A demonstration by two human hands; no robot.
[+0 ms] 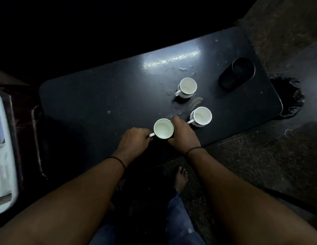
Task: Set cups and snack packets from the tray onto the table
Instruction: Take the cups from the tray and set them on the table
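Observation:
Three white cups show on the dark table [101,89]. The nearest cup [163,128] is between my hands near the table's front edge. My left hand [134,141] pinches its handle, and my right hand [183,132] wraps around its right side. A second cup [201,116] stands just right of my right hand, its handle pointing toward my knuckles. The third cup [187,86] stands farther back. A pale tray [3,156] lies at the far left edge of the view; what it carries is blurred.
A dark cylindrical container [237,73] lies tipped on the table's far right. Dried spill marks stain the table between the cups. A dark chair frame [35,138] stands between tray and table. My bare foot [180,177] is on the stone floor below the table's edge.

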